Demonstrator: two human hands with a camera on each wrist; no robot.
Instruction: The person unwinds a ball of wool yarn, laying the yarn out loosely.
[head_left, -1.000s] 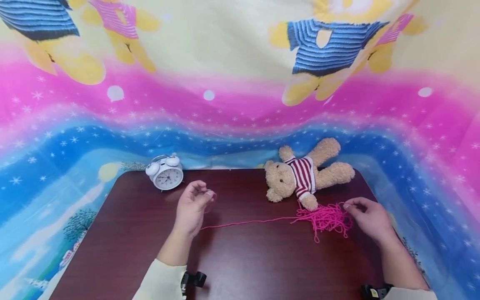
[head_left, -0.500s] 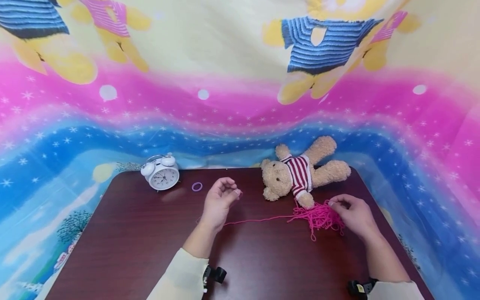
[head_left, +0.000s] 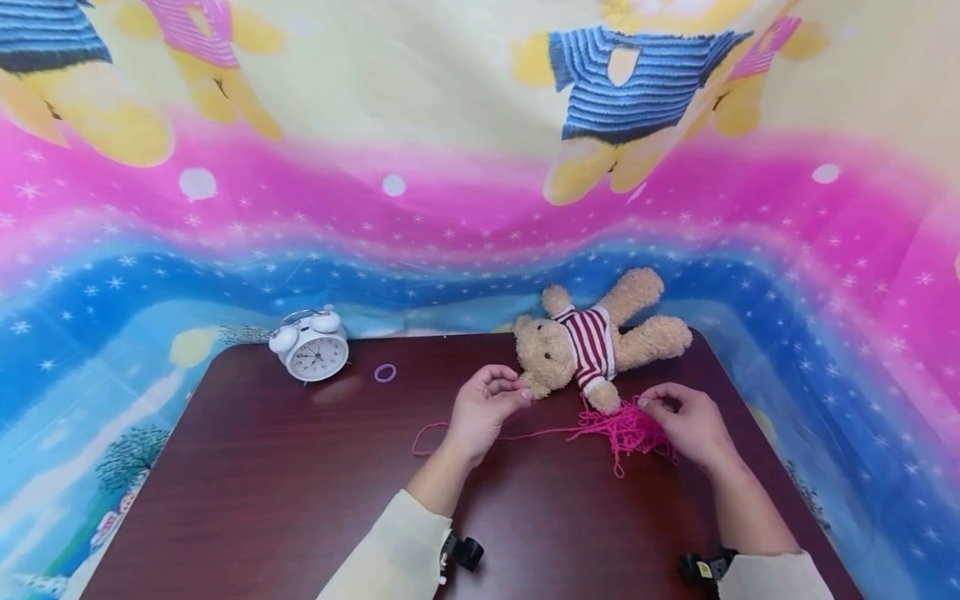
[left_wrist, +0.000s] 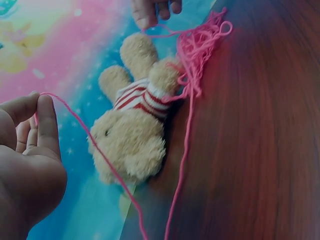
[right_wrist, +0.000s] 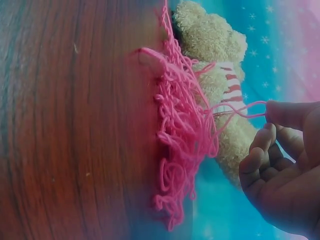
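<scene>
A tangled heap of pink yarn [head_left: 630, 432] lies on the table beside the teddy bear's arm. My left hand [head_left: 483, 412] pinches one end of that yarn between thumb and fingertips; in the left wrist view the pinched strand [left_wrist: 89, 134] slants down across the bear. From the heap a single strand runs left along the table and loops behind my left wrist. At the heap's right side, my right hand [head_left: 690, 425] pinches a small loop of yarn [right_wrist: 240, 110] and holds it raised. The teddy bear [head_left: 543, 354], in a red-and-white striped shirt, lies on its side behind the yarn.
At the back left of the dark wooden table [head_left: 262, 483] stands a white twin-bell alarm clock [head_left: 317, 354]. A purple ring [head_left: 385, 373] lies to its right. Printed cloth [head_left: 420, 275] rises behind the table.
My left hand has moved right with the yarn end, from near the clock to beside the bear's head, uncovering the purple ring. My right hand keeps its pinch at the heap.
</scene>
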